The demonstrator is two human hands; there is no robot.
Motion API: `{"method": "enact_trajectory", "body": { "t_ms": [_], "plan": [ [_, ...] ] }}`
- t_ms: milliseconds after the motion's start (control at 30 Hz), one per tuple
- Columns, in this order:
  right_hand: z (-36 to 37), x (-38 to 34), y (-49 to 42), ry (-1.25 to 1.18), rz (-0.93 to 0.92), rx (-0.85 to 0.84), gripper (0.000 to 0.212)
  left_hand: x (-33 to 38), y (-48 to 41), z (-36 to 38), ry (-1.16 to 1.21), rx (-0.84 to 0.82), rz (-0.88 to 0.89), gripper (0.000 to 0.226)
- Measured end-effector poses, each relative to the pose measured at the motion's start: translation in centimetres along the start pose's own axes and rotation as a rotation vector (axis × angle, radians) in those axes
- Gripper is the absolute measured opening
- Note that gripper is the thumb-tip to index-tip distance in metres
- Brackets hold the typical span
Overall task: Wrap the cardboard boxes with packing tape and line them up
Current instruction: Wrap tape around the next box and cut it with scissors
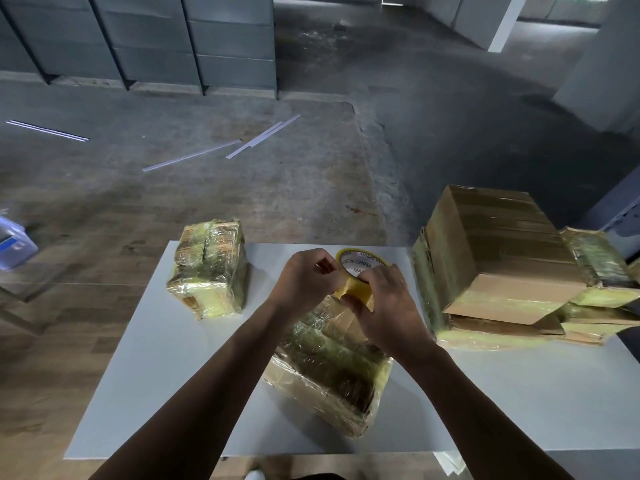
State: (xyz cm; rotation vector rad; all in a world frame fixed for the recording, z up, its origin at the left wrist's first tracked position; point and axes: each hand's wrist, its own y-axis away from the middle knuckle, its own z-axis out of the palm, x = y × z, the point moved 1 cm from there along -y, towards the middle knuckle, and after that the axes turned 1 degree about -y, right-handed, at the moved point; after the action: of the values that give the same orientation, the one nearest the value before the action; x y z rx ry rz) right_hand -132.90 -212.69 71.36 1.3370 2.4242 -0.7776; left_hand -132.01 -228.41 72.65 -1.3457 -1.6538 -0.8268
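- Above the middle of the desk [156,358], my right hand [388,306] grips the yellow tape roll [356,275], thumb on its outer face and fingers curled over the near rim.
- My left hand [304,278] meets the roll from the left, fingers curled and pinching at its edge; whether they hold a loose tape end I cannot tell.
- The roll stands on edge with its printed white core facing me, just over the far end of the box being wrapped [329,372].
- That box lies askew on the desk below my wrists, already covered in shiny, yellowish tape.
- To the far left on the desk sits a smaller wrapped box [209,268], well apart from the one under my hands.
- At the right edge, a large brown carton [498,251] rests on flatter taped boxes.
- Beyond the desk, pale strips [194,154] lie on the concrete floor before grey cabinets [156,39].
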Motion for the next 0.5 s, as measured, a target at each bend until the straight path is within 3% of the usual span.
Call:
{"method": "enact_trajectory", "body": {
  "t_ms": [133, 267, 367, 500],
  "plan": [
    [-0.35, 0.03, -0.18, -0.072, 0.042, -0.012, 0.036, -0.23, -0.18, -0.21, 0.079, -0.037, 0.010, 0.003],
    [-0.90, 0.06, -0.41, -0.098, 0.106, 0.004, 0.041, -0.72, -0.07, -0.51, 0.355, -0.121, -0.064, 0.009],
    [-0.89, -0.04, -0.64, -0.081, 0.082, 0.006, 0.038, -0.71, -0.15, -0.20, 0.279, -0.100, -0.047, 0.019],
    [-0.74, -0.20, -0.73, -0.083, 0.084, 0.003, 0.040, -0.24, -0.40, -0.05, 0.112, -0.020, -0.021, 0.014]
  ]
}}
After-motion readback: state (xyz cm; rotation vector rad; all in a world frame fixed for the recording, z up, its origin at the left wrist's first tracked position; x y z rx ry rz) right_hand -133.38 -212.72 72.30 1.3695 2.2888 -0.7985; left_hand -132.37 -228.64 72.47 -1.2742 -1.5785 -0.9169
